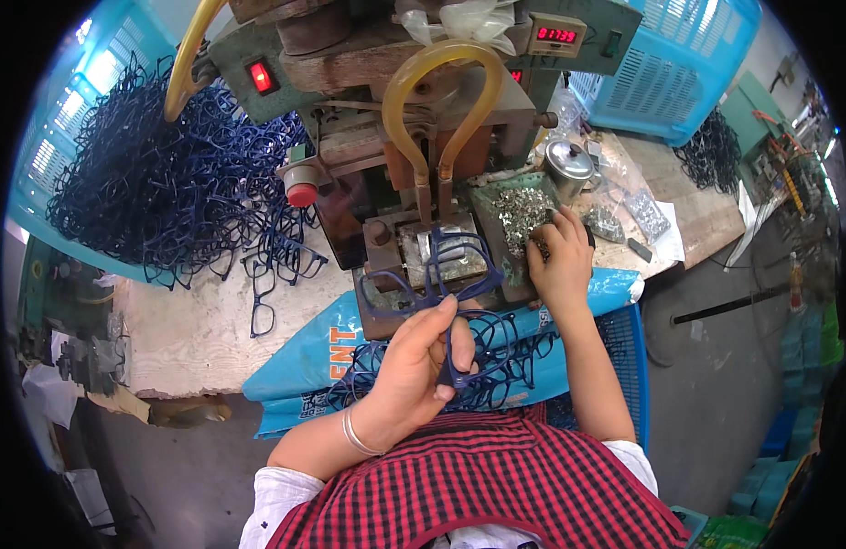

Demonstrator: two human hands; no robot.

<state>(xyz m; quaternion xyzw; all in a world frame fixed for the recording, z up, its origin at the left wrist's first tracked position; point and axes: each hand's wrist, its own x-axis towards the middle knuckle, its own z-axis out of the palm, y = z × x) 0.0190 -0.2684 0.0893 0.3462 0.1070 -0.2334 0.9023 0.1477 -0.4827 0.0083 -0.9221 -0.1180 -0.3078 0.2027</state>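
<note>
My left hand (pixel 421 346) is closed around a dark blue plastic eyeglass frame (pixel 430 300), its thumb on top. The frame's rims stand over the metal block (pixel 446 256) of a press in front of me. My right hand (pixel 564 261) reaches into a green tray (pixel 487 212) of small silvery metal parts (pixel 522 212). Its fingers and thumb are bent together at the edge of the heap, and whatever lies between the tips is hidden. More blue eyeglass frames (pixel 510 352) lie beneath my left hand, on a blue printed bag (pixel 299 366).
A heap of blue eyeglass frames (pixel 157 174) fills a light-blue basket at the left, some spilling onto the table (pixel 185 339). The press has a red button (pixel 301 194) and yellow hoses (pixel 393 96). A lidded metal pot (pixel 569 165) and bagged parts (pixel 644 215) stand to the right.
</note>
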